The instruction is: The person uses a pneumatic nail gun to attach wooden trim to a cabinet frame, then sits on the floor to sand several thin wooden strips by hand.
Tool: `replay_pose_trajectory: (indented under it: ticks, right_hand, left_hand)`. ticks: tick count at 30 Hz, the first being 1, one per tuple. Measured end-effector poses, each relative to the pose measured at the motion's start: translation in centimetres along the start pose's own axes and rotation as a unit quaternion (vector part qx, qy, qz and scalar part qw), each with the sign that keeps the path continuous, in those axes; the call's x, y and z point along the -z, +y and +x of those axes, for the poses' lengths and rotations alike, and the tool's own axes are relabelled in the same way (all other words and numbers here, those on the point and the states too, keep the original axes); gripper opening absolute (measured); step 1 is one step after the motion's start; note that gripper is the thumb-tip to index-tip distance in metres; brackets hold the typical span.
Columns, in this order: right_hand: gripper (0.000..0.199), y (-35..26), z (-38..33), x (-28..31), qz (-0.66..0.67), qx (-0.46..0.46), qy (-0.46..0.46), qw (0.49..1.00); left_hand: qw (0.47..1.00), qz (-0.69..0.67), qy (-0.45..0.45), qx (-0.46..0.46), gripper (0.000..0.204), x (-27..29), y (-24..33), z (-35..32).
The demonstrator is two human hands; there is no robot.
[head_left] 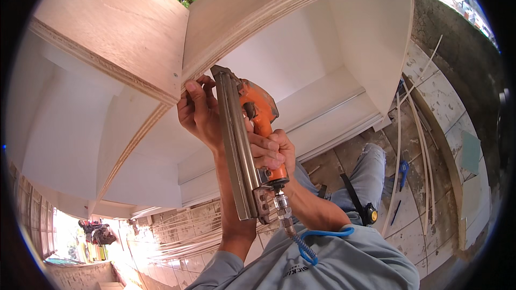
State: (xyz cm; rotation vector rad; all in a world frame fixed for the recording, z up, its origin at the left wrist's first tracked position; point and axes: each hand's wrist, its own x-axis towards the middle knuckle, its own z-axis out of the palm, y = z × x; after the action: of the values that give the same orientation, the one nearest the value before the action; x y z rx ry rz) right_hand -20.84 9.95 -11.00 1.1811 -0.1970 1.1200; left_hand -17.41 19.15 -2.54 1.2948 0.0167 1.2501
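Note:
My right hand [274, 150] is wrapped round the handle of an orange nail gun [259, 102] with a long metal magazine [236, 150]. The gun stands nearly upright, its nose close under the raw plywood edge [236, 40] of a cabinet. A metal air fitting [282, 207] joins its handle to a blue hose [309, 249]. Just left of the gun's nose, my left hand [201, 110] has its thumb and curled fingers closed at the plywood corner where two panels meet. Part of its fingertips is hidden by the panel and the gun.
White inner walls [365, 37] of the cabinet surround my arms. Long thin strips [424, 166] lie on the tiled floor at right, near a blue-handled tool [403, 169] and a dark pen-like stick [396, 212]. A yellow-and-black round object [371, 214] sits by my leg.

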Motion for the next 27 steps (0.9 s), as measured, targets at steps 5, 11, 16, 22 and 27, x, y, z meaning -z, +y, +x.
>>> replay_pose_trajectory:
  ticks: [5, 11, 16, 22, 27]
  right_hand:
    - [0.049, -0.1, -0.1, -0.2, -0.01, -0.001, -0.003, 1.0]
    - [0.05, 0.1, -0.2, 0.5, 0.005, -0.014, -0.012, 1.0]
    - [0.05, -0.3, -1.1, 0.4, 0.002, 0.0, -0.002, 1.0]
    - [0.051, -0.7, -2.3, 1.9, -0.008, 0.03, 0.012, 0.999]
    - [0.051, -0.5, -2.4, 2.9, 0.0, 0.028, 0.018, 0.999]
  left_hand:
    - [1.0, 0.002, -0.017, -0.005, 0.032, 0.1, -0.1, 0.0]
    - [1.0, 0.002, -0.004, -0.013, 0.031, 0.6, 0.2, 0.2]
    - [0.997, -0.077, -0.002, -0.021, 0.025, 0.2, 0.1, 0.1]
    - [0.994, -0.108, -0.005, -0.015, 0.015, 1.6, 0.9, 0.1]
    - [0.993, -0.114, -0.024, -0.036, 0.019, 7.6, 2.0, 1.8]
